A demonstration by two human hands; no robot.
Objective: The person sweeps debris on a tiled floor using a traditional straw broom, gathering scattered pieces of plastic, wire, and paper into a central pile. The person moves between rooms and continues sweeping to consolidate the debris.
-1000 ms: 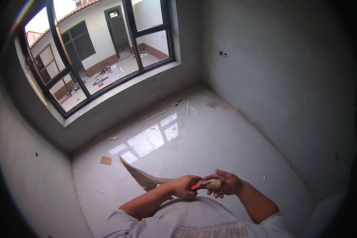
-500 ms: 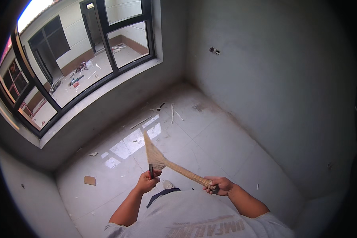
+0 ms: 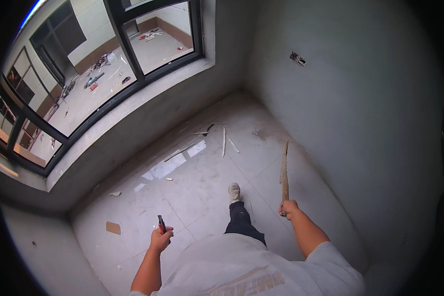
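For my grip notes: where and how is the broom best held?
The broom is probably best held at its near end, from the person's right: that end is slim enough for the right hand to wrap around, and the brush points away.

Floor (image 3: 261,217): spread before me, ending ahead and left at the window wall (image 3: 133,133), at right against the right wall (image 3: 350,123).
Left hand (image 3: 161,240): on my left, above floor, small hand tool (image 3: 162,224) in its grip.
Right hand (image 3: 288,209): on my right, broom (image 3: 284,180) in its grip, reaching forward.
Shoe (image 3: 234,192): between and ahead of both hands.
Flat piece (image 3: 113,227): on floor, left of the left hand.
Strips (image 3: 224,141): on floor, beyond the shoe.
Socket boxes (image 3: 297,58): in the right wall.
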